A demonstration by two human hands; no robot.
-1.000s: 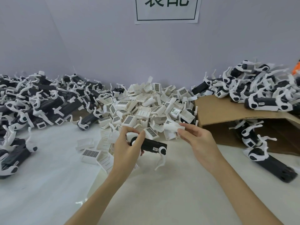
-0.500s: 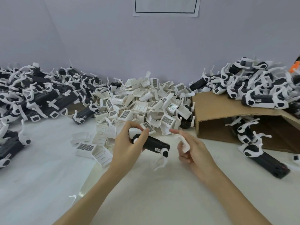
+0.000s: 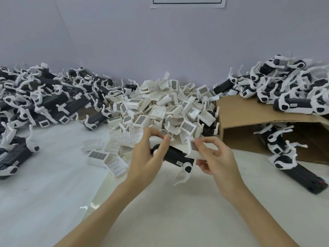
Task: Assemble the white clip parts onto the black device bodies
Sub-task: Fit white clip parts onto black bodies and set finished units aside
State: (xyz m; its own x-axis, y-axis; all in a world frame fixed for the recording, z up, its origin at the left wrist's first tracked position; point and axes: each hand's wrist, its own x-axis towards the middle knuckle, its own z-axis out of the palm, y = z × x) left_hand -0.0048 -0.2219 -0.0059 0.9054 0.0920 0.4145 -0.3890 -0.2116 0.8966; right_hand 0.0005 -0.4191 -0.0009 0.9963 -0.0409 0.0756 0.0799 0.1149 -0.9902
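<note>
My left hand [image 3: 147,157] grips the upper end of a black device body [image 3: 175,155], held tilted above the white table, its white-capped lower end pointing right and down. My right hand [image 3: 216,158] pinches a white clip part [image 3: 193,150] with a grey grid face and holds it against the right end of that body. A pile of loose white clip parts [image 3: 160,111] lies just behind both hands.
A heap of black bodies with white fittings [image 3: 41,104] fills the left side. An open cardboard box [image 3: 249,122] lies on its side at the right, with more such devices [image 3: 293,97] on top and inside. One device [image 3: 299,173] lies on the table at the right.
My right hand took a white clip from the pile, drew it back and turned it, and now holds it at the black body's right end. The left hand kept its grip.
</note>
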